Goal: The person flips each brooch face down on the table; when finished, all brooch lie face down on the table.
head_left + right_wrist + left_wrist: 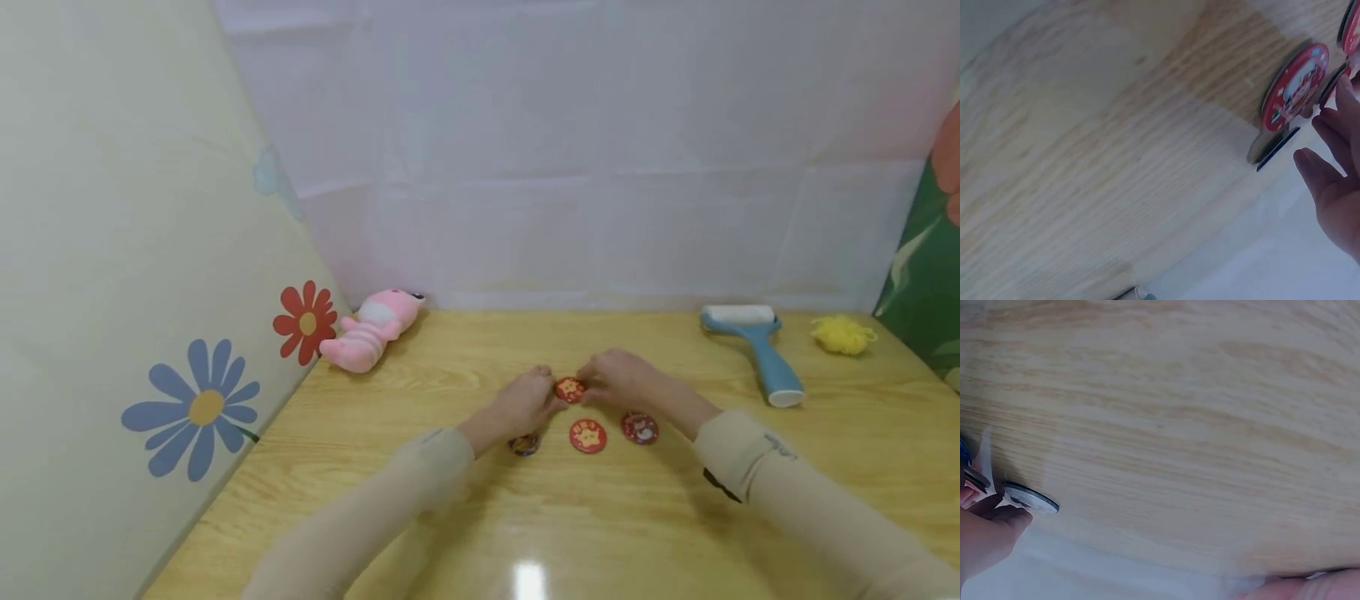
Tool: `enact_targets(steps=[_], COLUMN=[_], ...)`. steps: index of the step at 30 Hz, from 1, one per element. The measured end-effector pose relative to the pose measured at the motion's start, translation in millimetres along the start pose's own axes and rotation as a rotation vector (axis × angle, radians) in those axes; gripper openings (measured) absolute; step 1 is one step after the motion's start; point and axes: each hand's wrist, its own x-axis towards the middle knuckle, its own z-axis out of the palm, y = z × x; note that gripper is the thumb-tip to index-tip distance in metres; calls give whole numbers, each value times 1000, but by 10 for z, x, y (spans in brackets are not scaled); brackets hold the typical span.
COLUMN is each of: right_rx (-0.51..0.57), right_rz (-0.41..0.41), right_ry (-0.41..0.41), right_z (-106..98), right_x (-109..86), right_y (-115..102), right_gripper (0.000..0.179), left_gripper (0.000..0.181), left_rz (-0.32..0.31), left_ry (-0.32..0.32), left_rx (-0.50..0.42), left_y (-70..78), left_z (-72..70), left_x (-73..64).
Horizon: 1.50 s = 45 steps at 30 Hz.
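Several round badges lie in a cluster on the wood-grain table (360, 517). A red badge with a yellow star (570, 389) sits between my two hands. My left hand (522, 404) has curled fingers at its left side; in the left wrist view they pinch the end of a dark-rimmed badge (1034, 497). My right hand (622, 377) has loosely bent fingers, tips at the star badge's right edge. Nearer me lie another red star badge (588, 436) and a dark red badge with a cartoon figure (640, 427). A darker badge (523, 445) is partly hidden under my left hand.
A pink plush toy (372, 329) lies at the back left against the flower-decorated wall. At the back right are a blue-handled lint roller (761, 350) and a yellow fluffy ball (843, 334). A white sheet (570, 150) hangs behind the table.
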Motion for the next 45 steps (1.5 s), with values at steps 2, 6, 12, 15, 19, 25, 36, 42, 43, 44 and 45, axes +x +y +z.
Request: enact_targets(steps=[2,6,12,15,19,25,36,42,43,44,45], right_rx=[-3,-9,27,25,-5,-13,43,74,81,84,86], right_rz=[-21,-12,12,-27,-65,-86,-119,-52,-43,-40,-41], right_ry=[14,25,27,43,61,46,117,160,171,185,200], right_z=[13,26,69,107,124,125,143,141,141,140,139], right_x=[25,53,49,44,42,42,34,39,45,52,59], right_y=[-15,-41,-29,-6,-1,-13,28,26,20,16,12], right_gripper=[22,17,18,15,14,13,8,15,15,15,15], left_gripper=[24,22,23,24,25,25,23,18,18,17,17], left_rz=[-6,-27,-58,-81,-91,-69,-58,-49,-47,-48,-50], left_ry=[2,3,-2,-11,-25,-22,3,44,56,64,73], left_rx=[-24,-42,-39,-49,-53,-53,-60,-98,-98,-93,-90], left_y=[13,33,41,38,38,30,20,7,5,7,7], left_z=[-4,-1,15,10,-8,-3,11,20,22,23,26], left_x=[6,8,8,14,25,17,17,6,6,4,5])
